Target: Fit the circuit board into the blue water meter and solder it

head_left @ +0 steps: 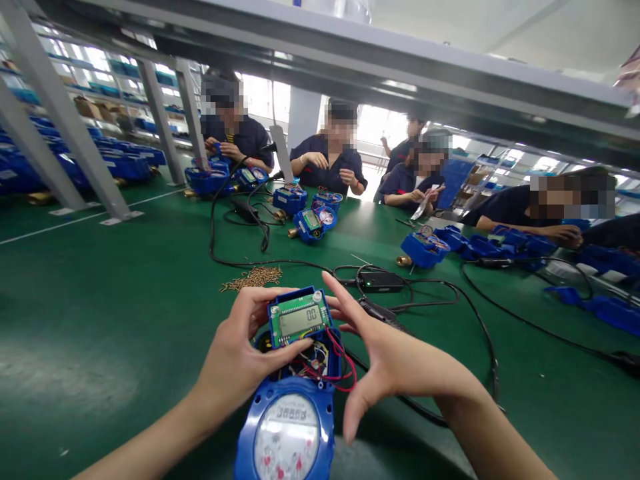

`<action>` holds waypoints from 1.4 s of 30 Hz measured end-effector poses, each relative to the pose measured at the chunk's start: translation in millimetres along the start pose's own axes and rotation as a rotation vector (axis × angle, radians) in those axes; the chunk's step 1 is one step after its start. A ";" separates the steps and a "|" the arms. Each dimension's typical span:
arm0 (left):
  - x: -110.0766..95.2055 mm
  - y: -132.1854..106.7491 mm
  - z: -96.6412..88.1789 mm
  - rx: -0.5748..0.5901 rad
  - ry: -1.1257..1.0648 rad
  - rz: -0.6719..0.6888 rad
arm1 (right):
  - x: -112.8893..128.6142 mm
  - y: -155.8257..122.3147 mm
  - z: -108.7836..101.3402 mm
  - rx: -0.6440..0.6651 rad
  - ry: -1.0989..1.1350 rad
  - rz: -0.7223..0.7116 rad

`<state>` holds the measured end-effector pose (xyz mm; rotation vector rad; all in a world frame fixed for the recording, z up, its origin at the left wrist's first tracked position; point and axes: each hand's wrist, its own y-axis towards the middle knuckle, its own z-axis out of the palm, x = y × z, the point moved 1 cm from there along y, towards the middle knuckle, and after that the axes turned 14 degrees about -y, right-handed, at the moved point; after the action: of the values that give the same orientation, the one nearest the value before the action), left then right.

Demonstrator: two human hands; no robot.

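Observation:
A blue water meter [286,437] with a round clear dial stands in front of me at the bottom of the head view. Over its open wiring compartment sits a green circuit board with a display [300,321] reading 0.0, tilted toward me. My left hand [233,353] grips this display board, thumb along its lower edge and fingers at its left and back. My right hand [390,353] is open beside the meter, thumb spread low and fingertips close to the board's right edge; whether they touch it I cannot tell. Red wires [347,367] loop out on the right.
Brass screws [255,278] lie heaped beyond my left hand. A black box with a green light [383,281], a dark-handled tool [377,311] and looping cables lie right of the meter. More blue meters [313,223] stand farther back, where several co-workers sit. Metal posts [90,127] rise at left beneath an overhead shelf [350,60].

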<state>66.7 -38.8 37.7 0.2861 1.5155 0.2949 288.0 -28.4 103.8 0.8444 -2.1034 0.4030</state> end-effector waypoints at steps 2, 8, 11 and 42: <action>-0.7 -0.5 0.4 -0.007 0.016 0.014 | 8.4 2.4 14.0 -0.051 0.025 0.011; 0.5 -0.8 0.3 0.006 0.022 0.028 | 4.5 15.1 44.8 -0.219 0.118 0.033; -0.9 0.2 1.0 0.016 0.009 0.036 | -4.6 18.2 47.7 -0.275 0.074 0.017; 4.0 -9.3 -1.7 0.020 0.093 0.301 | 17.9 -13.0 -5.8 -0.189 0.228 0.234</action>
<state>65.3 -46.0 30.4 0.5241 1.5673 0.5379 292.3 -42.3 121.4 0.4226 -1.9942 0.3950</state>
